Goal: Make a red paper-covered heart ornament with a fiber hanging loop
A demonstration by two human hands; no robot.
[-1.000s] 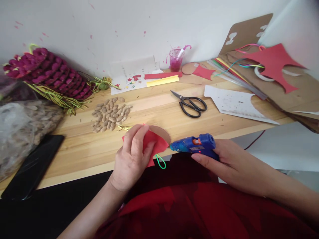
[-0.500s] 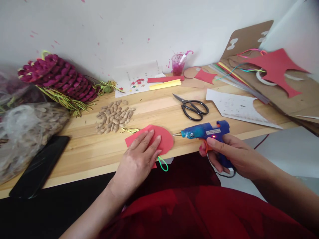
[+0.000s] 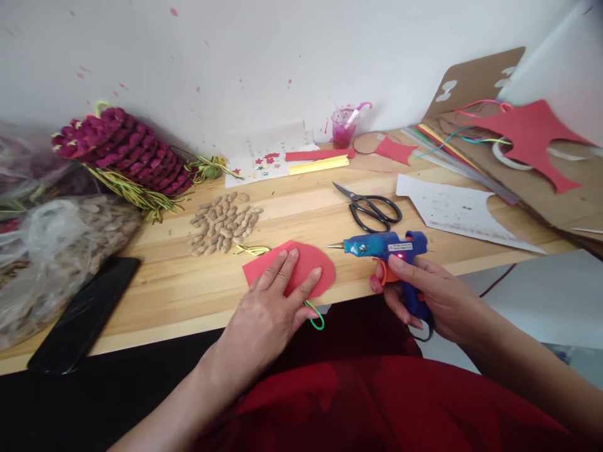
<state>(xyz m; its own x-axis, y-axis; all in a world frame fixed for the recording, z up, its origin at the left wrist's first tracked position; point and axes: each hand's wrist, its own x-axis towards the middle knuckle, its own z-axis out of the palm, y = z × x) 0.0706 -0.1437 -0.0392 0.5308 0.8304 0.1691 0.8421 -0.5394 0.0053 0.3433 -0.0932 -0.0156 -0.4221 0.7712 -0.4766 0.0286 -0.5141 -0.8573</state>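
Note:
My left hand (image 3: 268, 304) lies palm down with its fingers spread on a red paper piece (image 3: 321, 267) near the table's front edge. A green cord loop (image 3: 320, 321) sticks out below the paper by my thumb, and yellow strings (image 3: 254, 250) show at its upper left. In my right hand (image 3: 426, 285) is a blue glue gun (image 3: 377, 245), its red light lit and a finger at the orange trigger. The metal nozzle points left, just past the paper's right side. Black scissors (image 3: 372, 210) rest behind the glue gun.
Peanuts (image 3: 221, 223) are heaped left of the paper. A bag of peanuts (image 3: 89, 232) and a phone (image 3: 85, 314) lie farther left. Behind stand a purple decoration (image 3: 127, 147) and a cup (image 3: 343, 130). White paper (image 3: 464, 210) and red scrap (image 3: 532, 138) lie at the right.
The view has shifted slightly. The fingers of my left hand have spread wider on the red paper. The glue gun has moved slightly left relative to the scissors and sits more level.

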